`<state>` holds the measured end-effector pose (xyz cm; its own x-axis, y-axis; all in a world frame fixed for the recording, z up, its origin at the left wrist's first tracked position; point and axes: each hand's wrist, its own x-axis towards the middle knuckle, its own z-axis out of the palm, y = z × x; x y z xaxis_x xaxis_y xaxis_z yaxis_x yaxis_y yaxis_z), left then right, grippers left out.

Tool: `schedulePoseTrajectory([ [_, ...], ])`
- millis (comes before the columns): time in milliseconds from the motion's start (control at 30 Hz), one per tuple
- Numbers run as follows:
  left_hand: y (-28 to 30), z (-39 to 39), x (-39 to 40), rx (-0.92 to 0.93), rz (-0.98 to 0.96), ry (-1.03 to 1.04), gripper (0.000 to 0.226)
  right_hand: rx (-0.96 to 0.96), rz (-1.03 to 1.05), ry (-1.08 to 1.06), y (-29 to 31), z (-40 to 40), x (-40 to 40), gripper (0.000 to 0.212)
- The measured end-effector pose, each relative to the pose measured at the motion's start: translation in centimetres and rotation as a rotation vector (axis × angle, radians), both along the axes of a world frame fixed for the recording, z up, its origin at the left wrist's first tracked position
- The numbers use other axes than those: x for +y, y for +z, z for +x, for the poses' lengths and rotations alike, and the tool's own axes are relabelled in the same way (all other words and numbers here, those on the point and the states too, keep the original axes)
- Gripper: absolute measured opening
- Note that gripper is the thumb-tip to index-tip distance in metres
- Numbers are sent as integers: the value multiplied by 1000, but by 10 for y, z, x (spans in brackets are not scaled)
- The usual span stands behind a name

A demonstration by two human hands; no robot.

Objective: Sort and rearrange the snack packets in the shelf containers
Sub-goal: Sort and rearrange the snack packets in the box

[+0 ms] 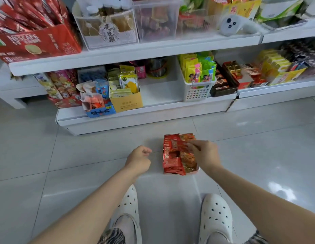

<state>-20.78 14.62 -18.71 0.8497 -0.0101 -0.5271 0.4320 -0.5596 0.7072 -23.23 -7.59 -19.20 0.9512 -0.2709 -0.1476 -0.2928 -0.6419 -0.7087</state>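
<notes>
Fingers (194, 144) of my right hand (205, 154) pinch red foil snack packets (172, 155) in their floor box; left hand (140, 158) curled, holding nothing; best lift one at a time.

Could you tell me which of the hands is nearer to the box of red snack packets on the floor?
Right. The right hand pinches packets in the box of red snack packets; the left hand is curled beside it, apart.

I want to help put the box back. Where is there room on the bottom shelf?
There is a bare patch on the bottom shelf, between the yellow carton and the white perforated basket. Everywhere else on that shelf is packed. The box of red snack packets sits on open floor tiles.
</notes>
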Motion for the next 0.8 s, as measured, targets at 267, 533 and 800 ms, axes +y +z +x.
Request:
schedulePoseTrajectory([
  [267, -62, 25, -21, -97, 61, -264, 54, 43, -7, 178, -76, 9, 11, 14],
  [533, -105, 11, -29, -23, 151, -705, 64, 174, -164, 393, -115, 13, -10, 39],
  [800, -116, 10, -24, -150, 104, -679, 46, 27, -464, 325, -124, 57, -3, 20],
])
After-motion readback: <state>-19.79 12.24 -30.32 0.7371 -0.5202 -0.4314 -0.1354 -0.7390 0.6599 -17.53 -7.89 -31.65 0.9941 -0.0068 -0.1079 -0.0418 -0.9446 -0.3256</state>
